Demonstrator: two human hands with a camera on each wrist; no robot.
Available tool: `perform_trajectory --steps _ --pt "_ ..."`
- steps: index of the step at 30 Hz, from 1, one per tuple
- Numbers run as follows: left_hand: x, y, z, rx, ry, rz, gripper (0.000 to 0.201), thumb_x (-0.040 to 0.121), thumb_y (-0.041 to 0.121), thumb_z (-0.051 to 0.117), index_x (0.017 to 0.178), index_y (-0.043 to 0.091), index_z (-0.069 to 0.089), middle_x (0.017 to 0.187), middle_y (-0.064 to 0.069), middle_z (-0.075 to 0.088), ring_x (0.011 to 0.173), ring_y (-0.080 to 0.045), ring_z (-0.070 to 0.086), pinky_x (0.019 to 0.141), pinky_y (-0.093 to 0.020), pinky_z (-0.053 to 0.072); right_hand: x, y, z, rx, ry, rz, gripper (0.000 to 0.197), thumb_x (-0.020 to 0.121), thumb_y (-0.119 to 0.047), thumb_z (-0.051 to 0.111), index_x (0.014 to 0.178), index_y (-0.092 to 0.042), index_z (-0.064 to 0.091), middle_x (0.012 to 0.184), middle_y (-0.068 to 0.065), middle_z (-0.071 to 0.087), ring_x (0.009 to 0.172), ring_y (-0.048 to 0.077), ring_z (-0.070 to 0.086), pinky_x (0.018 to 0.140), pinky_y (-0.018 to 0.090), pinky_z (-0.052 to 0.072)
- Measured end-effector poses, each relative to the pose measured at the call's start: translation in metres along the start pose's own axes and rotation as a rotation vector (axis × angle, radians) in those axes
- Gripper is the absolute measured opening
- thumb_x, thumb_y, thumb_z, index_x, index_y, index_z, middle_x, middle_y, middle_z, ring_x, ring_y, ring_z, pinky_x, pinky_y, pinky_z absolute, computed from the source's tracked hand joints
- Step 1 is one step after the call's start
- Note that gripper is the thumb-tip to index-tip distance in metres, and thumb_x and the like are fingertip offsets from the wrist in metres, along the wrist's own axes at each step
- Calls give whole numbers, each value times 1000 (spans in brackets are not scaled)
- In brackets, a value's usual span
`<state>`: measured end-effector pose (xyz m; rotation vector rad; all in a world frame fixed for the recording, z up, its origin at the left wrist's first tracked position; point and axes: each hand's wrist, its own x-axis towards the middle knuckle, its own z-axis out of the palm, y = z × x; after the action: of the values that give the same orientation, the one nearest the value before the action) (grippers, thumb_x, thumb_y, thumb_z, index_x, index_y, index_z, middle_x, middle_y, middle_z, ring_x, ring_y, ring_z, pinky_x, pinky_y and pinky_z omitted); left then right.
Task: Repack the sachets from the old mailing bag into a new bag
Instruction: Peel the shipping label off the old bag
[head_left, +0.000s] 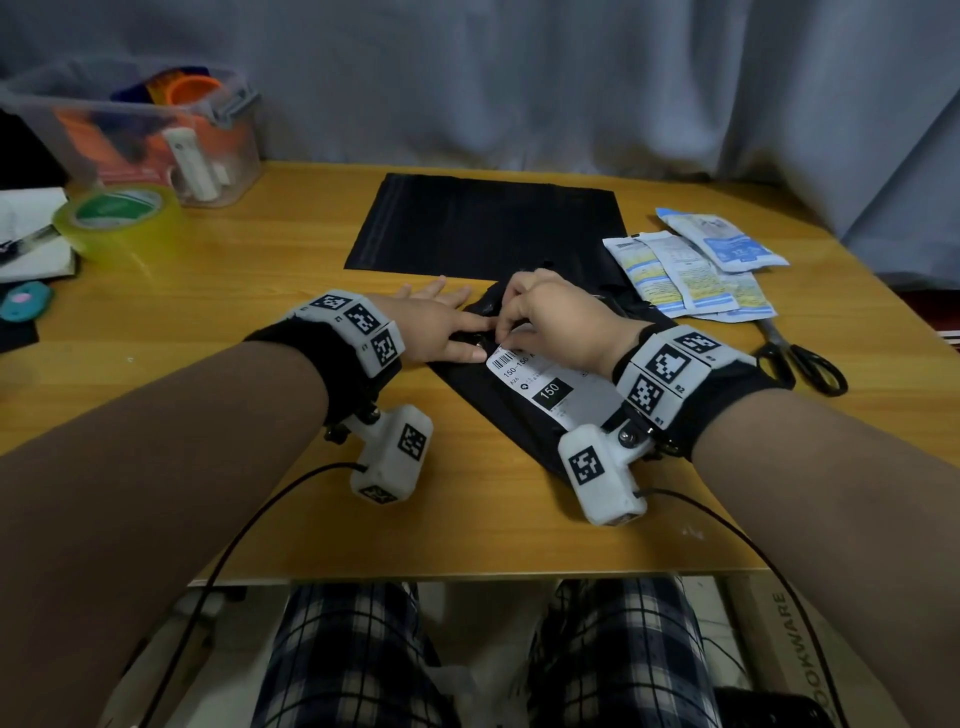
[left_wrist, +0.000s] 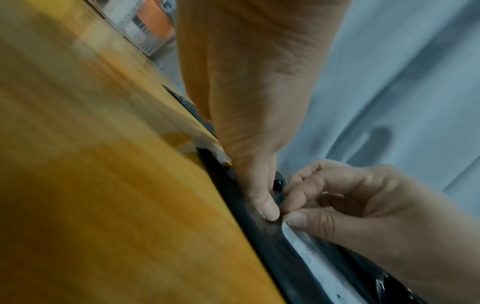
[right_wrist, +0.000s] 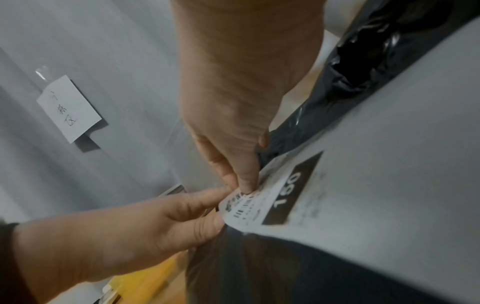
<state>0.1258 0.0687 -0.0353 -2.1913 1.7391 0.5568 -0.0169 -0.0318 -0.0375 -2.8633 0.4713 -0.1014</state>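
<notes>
The old black mailing bag (head_left: 496, 410) lies crumpled on the wooden table (head_left: 234, 291) in front of me, with a white shipping label (head_left: 556, 387) stuck on it. My right hand (head_left: 506, 340) pinches the label's far corner (right_wrist: 233, 203) between thumb and fingertips. My left hand (head_left: 457, 332) lies flat with straight fingers, pressing the bag down beside that corner; its thumb (left_wrist: 267, 209) touches the label's edge. The new black bag (head_left: 483, 223) lies flat behind the hands. Several white and blue sachets (head_left: 696, 265) are piled at the right.
Black scissors (head_left: 800, 358) lie by the right table edge, below the sachets. A roll of yellowish tape (head_left: 117, 218) and a clear plastic box (head_left: 156, 130) of supplies stand at the back left. Grey curtain hangs behind the table.
</notes>
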Motion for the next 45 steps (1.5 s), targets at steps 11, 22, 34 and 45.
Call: perform_trajectory --steps 11,22,34,45 --pt "-6 7 4 54 46 -33 57 94 59 27 146 48 7 159 0 -15 145 -28 -18 116 -55 -5 -13 7 6 -54 48 -71 14 89 -17 58 92 -15 71 108 -1 58 101 17 54 87 34 45" --pt "-24 15 21 72 236 -20 91 81 75 35 149 18 17 160 0 -9 147 -19 -9 118 -50 -5 -13 -8 5 193 -4 306 41 86 -51 56 86 -11 64 80 2 63 75 14 58 70 30 48" --pt "-36 17 21 61 99 -35 76 94 60 18 151 11 9 160 -3 -7 147 -17 -9 119 -43 -6 -3 -33 6 124 -64 375 29 82 -27 66 90 0 72 87 13 71 80 23 65 63 27 50" --pt "-22 26 17 85 -14 -158 87 87 72 21 151 21 -9 159 -3 -12 147 -19 -9 119 -47 -1 -9 -24 0 332 -80 465 26 87 -26 65 97 -2 70 99 10 69 91 19 60 88 30 49"
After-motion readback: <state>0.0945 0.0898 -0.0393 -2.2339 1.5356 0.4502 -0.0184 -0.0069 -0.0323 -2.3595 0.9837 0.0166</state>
